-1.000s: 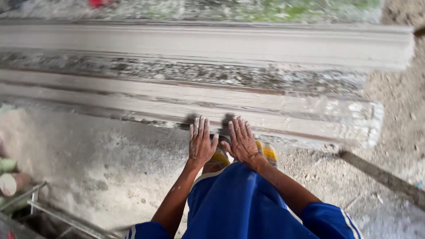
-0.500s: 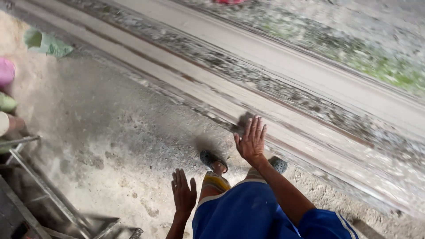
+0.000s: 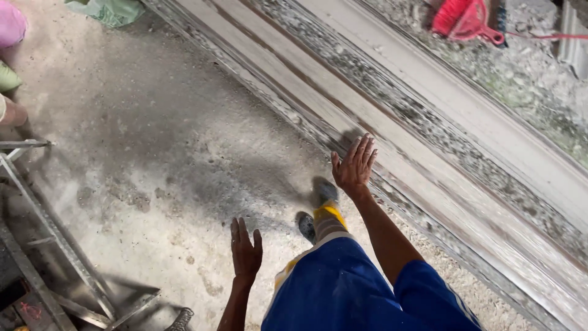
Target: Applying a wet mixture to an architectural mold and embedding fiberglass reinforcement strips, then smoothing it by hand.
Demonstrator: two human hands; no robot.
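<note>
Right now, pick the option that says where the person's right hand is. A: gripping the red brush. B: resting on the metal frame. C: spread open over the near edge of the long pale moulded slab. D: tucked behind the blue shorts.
C: the right hand is open, fingers spread, at the edge of the long pale moulded slab; whether it touches cannot be told.

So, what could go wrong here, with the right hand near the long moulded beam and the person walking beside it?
The right hand, fingers spread, is at the rough edge of the long moulded beam; it could get scraped. The dusty concrete floor may be slippery. The metal frame lies low beside the free left hand; a step that way could trip the person.
</note>
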